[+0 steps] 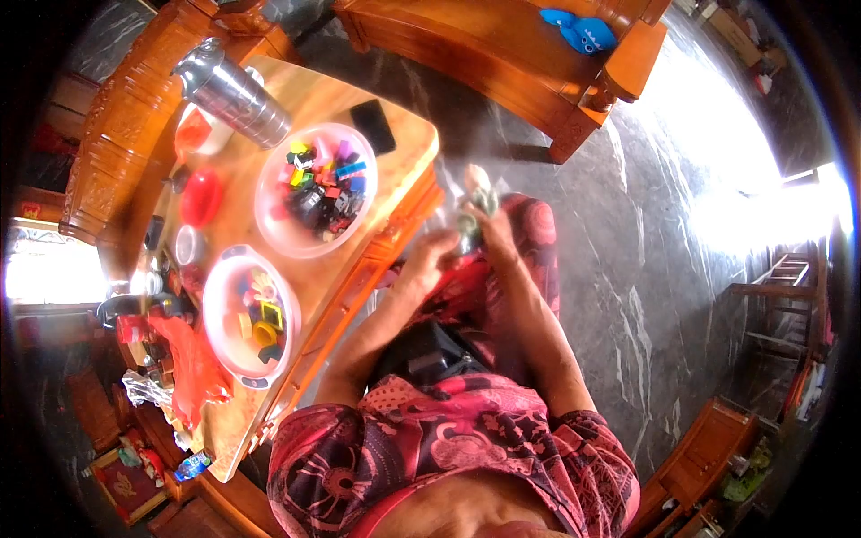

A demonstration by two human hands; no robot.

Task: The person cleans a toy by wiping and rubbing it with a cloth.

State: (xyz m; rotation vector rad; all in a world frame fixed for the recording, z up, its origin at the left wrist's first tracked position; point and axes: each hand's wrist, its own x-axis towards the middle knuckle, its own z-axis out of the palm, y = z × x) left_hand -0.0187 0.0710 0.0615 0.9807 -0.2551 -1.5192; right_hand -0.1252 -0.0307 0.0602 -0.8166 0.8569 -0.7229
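Above my lap, beside the table, my two hands are close together and blurred. My right hand (pixel 495 226) is closed around a small pale and green object (pixel 482 195). Something see-through and shiny, perhaps clear plastic, shows around it. The object's kind cannot be made out. My left hand (pixel 434 255) is just to the left and lower, its fingers curled toward the object's lower part. What those fingers pinch is hidden by blur. Nearest to the hands on the table is a clear round tub (pixel 267 215) with several colourful toy blocks (pixel 334 193).
On the wooden table (pixel 408 134) stand a white oval basin (pixel 212 339) with several toy pieces, a metal flask (pixel 235 97), a red bowl (pixel 202 197) and a black phone-like slab (pixel 373 126). A wooden bench (pixel 466 45) lies beyond, bearing a blue item (pixel 587 34).
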